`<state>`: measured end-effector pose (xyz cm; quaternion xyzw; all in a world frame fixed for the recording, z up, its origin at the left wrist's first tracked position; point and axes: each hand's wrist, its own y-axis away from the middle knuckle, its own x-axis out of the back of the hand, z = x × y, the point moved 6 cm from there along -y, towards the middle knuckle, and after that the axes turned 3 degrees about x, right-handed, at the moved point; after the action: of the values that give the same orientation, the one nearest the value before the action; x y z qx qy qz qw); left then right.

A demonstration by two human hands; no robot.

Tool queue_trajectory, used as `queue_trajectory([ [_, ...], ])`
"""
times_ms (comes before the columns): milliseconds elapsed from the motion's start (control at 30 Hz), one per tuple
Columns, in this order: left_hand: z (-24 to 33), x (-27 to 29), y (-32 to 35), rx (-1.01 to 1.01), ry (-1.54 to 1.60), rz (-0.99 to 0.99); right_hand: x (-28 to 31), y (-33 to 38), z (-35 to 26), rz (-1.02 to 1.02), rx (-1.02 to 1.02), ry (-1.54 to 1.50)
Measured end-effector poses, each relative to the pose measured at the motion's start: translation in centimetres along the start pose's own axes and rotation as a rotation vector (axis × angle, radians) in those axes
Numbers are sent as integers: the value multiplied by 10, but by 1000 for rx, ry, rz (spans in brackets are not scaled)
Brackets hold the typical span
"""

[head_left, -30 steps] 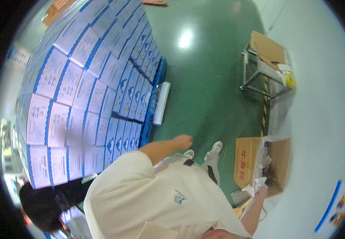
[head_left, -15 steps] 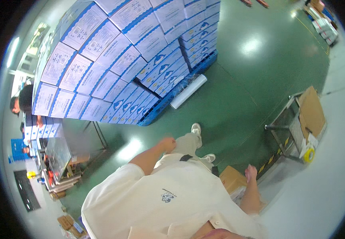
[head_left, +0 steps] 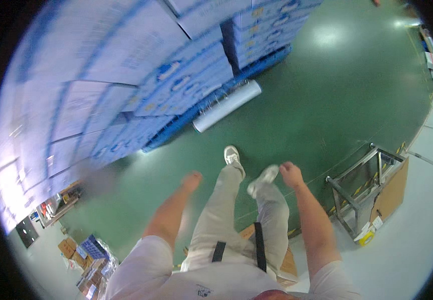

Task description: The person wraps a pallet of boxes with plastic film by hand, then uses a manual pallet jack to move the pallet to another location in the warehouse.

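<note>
My left hand point(head_left: 193, 181) hangs over the green floor, smeared by motion, so its fingers cannot be made out. My right hand point(head_left: 291, 175) is closed with its fingers curled in, and nothing shows in it. It is held out in front of my right leg, beside my shoe point(head_left: 264, 180). Ahead on the left rises a tall stack of white and blue cartons point(head_left: 181, 85) on a blue pallet point(head_left: 171, 132). Along the pallet's near side lies a white roll point(head_left: 229, 106), which looks like wrapping film. Neither hand touches the cartons or the roll.
To the right stands a metal frame point(head_left: 344, 202) with a cardboard sheet point(head_left: 390, 192) leaning on it and a yellow tape roll point(head_left: 366, 238) beside it. Behind on the left are piled boxes point(head_left: 94, 272). A cardboard box point(head_left: 287, 265) sits behind my legs.
I have stepped closer to the carton stack, which now fills more of the upper left. Both forearms have swung forward, the right hand coming level with my shoes.
</note>
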<state>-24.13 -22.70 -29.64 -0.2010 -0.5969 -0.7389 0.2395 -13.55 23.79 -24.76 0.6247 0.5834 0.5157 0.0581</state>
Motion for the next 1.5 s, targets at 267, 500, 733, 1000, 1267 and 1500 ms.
queue_trajectory([
  [267,-79,-69,-269,434,275,127,-57,-374,-5,-250,200,522],
  [500,-51,-37,-375,633,1329,465,-77,-554,-71,-67,202,229],
  [733,-32,-80,-182,955,1146,363,-48,-440,72,-168,-166,-102],
  [1000,162,111,38,629,1055,645,115,-296,50,-37,-96,-749],
  [1267,350,275,87,322,922,781,334,-288,27,-35,-375,-988],
  [1500,541,262,38,222,863,518,485,-423,87,57,-377,-914],
])
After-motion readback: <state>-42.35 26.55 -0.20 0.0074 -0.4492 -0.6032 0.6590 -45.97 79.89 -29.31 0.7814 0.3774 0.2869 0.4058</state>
